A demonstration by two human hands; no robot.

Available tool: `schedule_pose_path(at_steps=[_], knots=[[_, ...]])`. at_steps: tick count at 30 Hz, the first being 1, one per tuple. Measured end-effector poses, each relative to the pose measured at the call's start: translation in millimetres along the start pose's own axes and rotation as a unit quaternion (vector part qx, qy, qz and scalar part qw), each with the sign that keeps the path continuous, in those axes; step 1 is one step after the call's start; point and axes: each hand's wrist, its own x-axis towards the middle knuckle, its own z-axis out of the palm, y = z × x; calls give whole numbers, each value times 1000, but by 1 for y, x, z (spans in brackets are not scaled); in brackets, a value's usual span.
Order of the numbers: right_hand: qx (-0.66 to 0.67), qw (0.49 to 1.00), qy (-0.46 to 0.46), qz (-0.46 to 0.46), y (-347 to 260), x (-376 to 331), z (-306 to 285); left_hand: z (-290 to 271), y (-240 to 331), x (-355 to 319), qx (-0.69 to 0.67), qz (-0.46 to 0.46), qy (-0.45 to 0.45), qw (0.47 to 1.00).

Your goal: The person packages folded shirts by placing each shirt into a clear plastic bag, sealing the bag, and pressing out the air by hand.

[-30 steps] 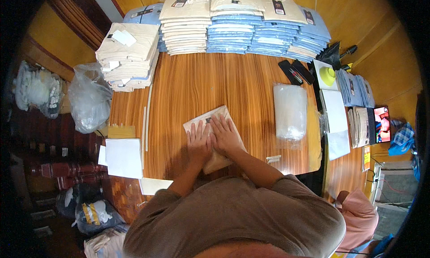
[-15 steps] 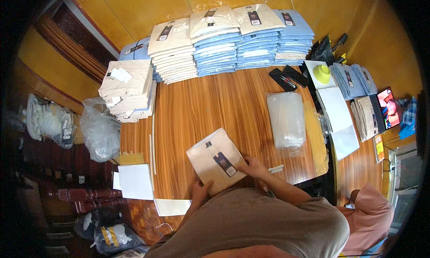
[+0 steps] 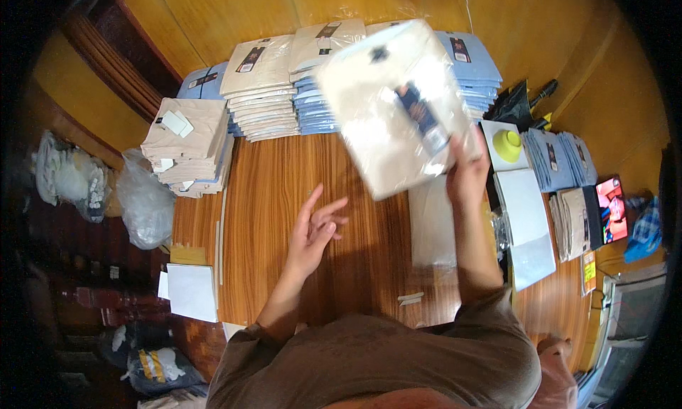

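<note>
A folded beige garment in a clear plastic bag point(image 3: 376, 118), with a dark hang tag, is raised over the far part of the table. My right hand point(image 3: 467, 175) grips it by its lower right corner. Glare on the plastic blurs part of its surface. My left hand point(image 3: 312, 233) is free over the middle of the table, fingers apart. Behind the raised garment stand stacks of bagged beige and blue garments point(image 3: 259, 89), partly covered by it. Under my right forearm lies a pile of clear plastic bags point(image 3: 432, 231), partly hidden.
Loose folded beige garments point(image 3: 186, 135) are stacked at the table's left. A yellow-green cup-shaped object point(image 3: 506, 145), white sheets point(image 3: 524, 210), blue garments point(image 3: 550, 160) and a lit screen point(image 3: 611, 209) line the right side. Another person's sleeve point(image 3: 558, 373) shows at lower right.
The garment has been lifted from near my body up and away over the table. My left hand has let go of it; my right hand still holds it.
</note>
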Motion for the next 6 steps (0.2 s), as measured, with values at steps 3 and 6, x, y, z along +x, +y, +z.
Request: schedule_pose_path(at_steps=[3,6], knots=[[51,996,24,71,-3,105,15,-31,-69,-46,62,-71,41,995],[1,995,15,96,21,181,16,-54,-138,-99,100,-49,63,992]])
